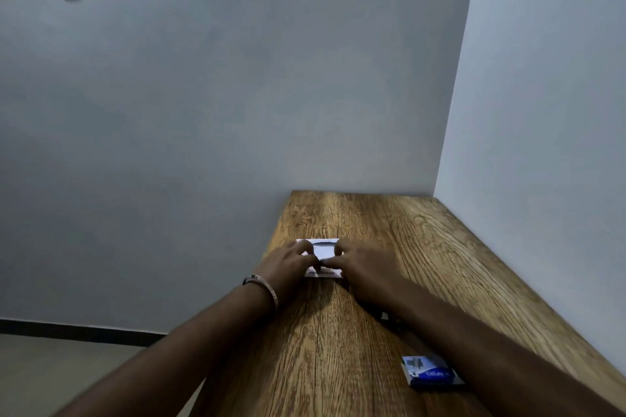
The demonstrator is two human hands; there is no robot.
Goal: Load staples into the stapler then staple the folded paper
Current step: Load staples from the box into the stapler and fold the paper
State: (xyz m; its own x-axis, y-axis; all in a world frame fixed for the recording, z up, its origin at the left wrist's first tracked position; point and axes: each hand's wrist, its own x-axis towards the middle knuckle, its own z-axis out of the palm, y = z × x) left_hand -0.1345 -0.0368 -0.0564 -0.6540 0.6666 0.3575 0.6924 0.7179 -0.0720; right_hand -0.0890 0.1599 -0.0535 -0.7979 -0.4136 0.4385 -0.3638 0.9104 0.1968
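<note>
Paper (321, 257), folded small and white with a printed strip along its near edge, lies flat on the wooden table (440, 247) close to the left edge and about midway along the visible length. It is pressed from both sides: the left hand (289, 262) rests on its left part and the right hand (364, 269) on its right part, fingertips bent down onto the sheet and thumbs nearly meeting over its middle. Whether the paper is pinched or only pressed cannot be told.

A dark object (389, 318), judged to be the stapler, is mostly hidden under the right forearm; its shape cannot be made out. A blue staple box (432, 374) sits near the front right of the table, just beside that forearm, apparently unopened.

Risks are judged as follows. The fold may spring open once the hands are lifted, because nothing else holds it down. The paper may be slid off the near left edge if pressure is uneven. The hidden object may be knocked by the forearm when the arm is drawn back. Loading seems not yet done.

Counted: one folded paper, one staple box, one dark object, two hands, one bracelet (262, 288) on the left wrist, one table.
</note>
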